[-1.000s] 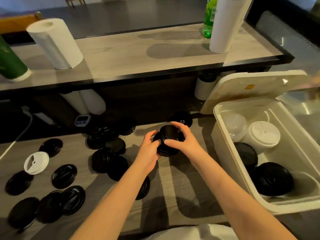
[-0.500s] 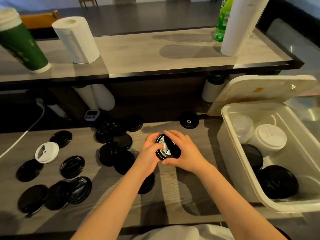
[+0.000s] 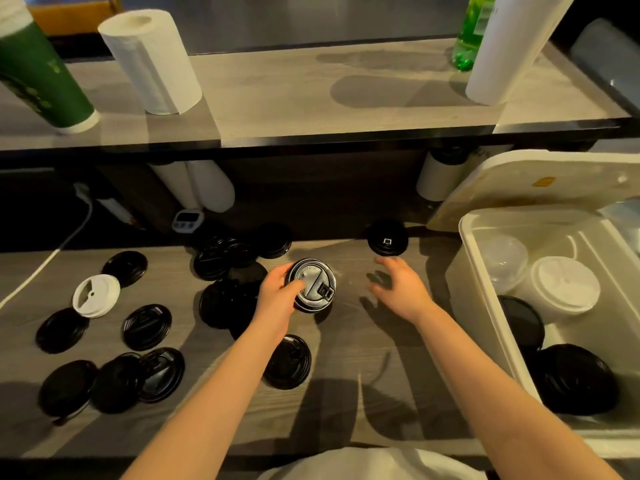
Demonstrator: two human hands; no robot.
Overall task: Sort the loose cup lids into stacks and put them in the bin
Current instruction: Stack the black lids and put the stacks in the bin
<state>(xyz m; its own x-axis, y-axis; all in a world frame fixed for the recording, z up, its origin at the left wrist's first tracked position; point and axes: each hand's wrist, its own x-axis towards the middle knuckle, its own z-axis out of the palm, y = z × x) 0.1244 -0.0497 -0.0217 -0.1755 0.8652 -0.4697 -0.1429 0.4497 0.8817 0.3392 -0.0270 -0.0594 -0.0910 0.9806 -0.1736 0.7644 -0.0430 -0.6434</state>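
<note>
My left hand [image 3: 278, 296] grips a small stack of black lids [image 3: 313, 284] just above the table's middle. To its right my right hand [image 3: 398, 287] hovers with fingers spread, holding nothing. A single black lid [image 3: 387, 238] lies just beyond the right hand. Several loose black lids [image 3: 147, 327] and one white lid [image 3: 96, 295] are scattered over the left of the table. Another black lid [image 3: 289, 362] lies under my left forearm. The white bin [image 3: 485, 306] stands at the right, holding black lid stacks [image 3: 575, 379], a white lid stack [image 3: 564, 284] and clear lids [image 3: 504, 258].
The bin's cover [image 3: 526, 181] leans open behind it. A raised shelf [image 3: 311, 95] at the back carries a paper towel roll [image 3: 152, 60], a green cup [image 3: 38, 71], a green bottle [image 3: 472, 32] and a white roll [image 3: 509, 46]. A small timer [image 3: 187, 220] and a white cable [image 3: 45, 265] lie under the shelf.
My right hand has let go of the lid stack and moved away to the right with fingers spread. My left hand alone keeps hold of the stack.
</note>
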